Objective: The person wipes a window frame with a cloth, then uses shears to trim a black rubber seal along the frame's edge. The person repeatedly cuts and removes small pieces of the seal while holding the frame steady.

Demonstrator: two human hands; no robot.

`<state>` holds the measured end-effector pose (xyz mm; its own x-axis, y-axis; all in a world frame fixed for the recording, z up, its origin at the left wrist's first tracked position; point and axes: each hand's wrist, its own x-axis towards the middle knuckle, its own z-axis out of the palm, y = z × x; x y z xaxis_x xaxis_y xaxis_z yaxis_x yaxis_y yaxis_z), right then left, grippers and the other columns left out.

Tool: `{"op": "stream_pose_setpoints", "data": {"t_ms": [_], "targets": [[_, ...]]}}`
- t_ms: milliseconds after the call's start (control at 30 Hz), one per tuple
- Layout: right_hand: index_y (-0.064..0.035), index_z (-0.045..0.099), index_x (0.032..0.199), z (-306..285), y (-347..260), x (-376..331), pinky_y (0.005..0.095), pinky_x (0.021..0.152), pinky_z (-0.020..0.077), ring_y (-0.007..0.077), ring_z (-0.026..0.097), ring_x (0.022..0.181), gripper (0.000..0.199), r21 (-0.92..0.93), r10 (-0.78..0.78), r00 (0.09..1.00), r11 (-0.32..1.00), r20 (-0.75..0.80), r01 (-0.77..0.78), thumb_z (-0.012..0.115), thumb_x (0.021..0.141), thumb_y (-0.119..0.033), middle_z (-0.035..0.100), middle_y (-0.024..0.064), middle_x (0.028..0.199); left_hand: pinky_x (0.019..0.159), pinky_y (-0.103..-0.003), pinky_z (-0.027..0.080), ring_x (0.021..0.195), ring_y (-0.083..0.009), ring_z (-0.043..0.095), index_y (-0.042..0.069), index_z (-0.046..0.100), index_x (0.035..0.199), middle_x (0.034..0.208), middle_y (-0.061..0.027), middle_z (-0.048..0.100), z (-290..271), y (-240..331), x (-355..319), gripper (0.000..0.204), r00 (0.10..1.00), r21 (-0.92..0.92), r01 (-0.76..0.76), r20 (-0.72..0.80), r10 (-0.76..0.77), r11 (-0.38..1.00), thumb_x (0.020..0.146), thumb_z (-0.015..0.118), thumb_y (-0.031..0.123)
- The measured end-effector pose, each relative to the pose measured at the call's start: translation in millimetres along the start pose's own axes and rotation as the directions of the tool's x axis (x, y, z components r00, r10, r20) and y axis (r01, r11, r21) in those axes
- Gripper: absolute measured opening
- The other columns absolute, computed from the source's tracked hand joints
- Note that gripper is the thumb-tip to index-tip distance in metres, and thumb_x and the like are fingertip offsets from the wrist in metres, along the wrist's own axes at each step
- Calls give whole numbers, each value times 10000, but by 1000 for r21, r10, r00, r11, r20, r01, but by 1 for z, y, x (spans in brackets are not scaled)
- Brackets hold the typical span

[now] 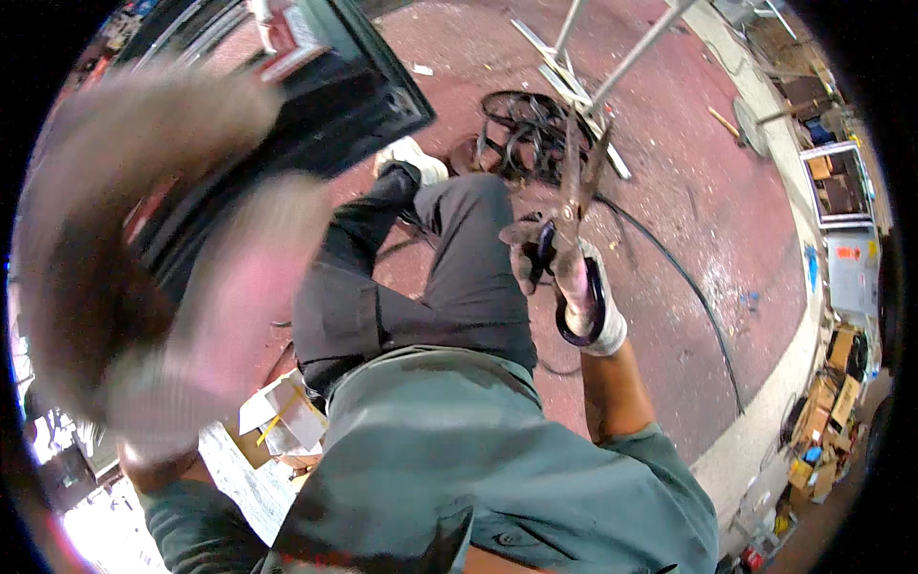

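Black-handled shears [568, 215] sit in my right hand [608, 316], which is gloved and closed around the loops, my thumb seemingly through the larger one. The blades point away from me, a little parted, held up in front of the red floor [679, 182] to the right of my knees. My left hand [206, 316], gloved too, is raised close on the other side (so blurred that I cannot tell whether it is open or gripping anything). Past it, a large flat panel with a black frame [378, 110] slants across the upper left, partly hidden by that hand. On the floor beyond the shears lies a tangle of black strips [521, 139], with long pale strips [555, 72] just past it, and a black hose [690, 277] curves off to the right. An open carton [292, 421] with papers sits at my left side, near my hip.
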<state>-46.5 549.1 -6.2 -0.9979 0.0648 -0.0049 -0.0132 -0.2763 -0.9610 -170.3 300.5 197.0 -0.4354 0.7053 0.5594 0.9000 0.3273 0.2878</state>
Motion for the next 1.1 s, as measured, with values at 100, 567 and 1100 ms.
{"op": "stream_pose_setpoints", "data": {"t_ms": [100, 567, 1100], "targets": [[18, 606, 1266, 5, -10, 12, 254, 656, 425, 98, 535, 739, 765, 46, 27, 998, 999, 54, -30, 628, 904, -656, 598, 21, 862, 1014, -367, 457, 1164, -270, 599, 46, 679, 1196, 1202, -119, 641, -9, -18, 24, 458, 1000, 245, -2, -18, 6, 970, 765, 822, 101], [27, 634, 1231, 30, -22, 32, 213, 649, 441, 91, 575, 732, 655, 273, 201, 953, 926, 226, -260, 445, 1029, -567, 649, 40, 900, 781, -350, 519, 842, -249, 665, 60, 758, 1062, 903, -99, 703, -21, -51, 27, 368, 983, -156, 40, 183, -11, 987, 731, 867, 176], [-36, 651, 1042, 43, -56, 31, 273, 666, 450, 101, 543, 716, 526, -281, 207, 961, 948, 185, -150, 766, 836, -506, 579, 33, 758, 670, -226, 457, 753, -43, 547, 26, 740, 1010, 798, 27, 643, -38, -39, 39, 278, 807, -129, 495, 435, -399, 859, 874, 778, 265]]}}
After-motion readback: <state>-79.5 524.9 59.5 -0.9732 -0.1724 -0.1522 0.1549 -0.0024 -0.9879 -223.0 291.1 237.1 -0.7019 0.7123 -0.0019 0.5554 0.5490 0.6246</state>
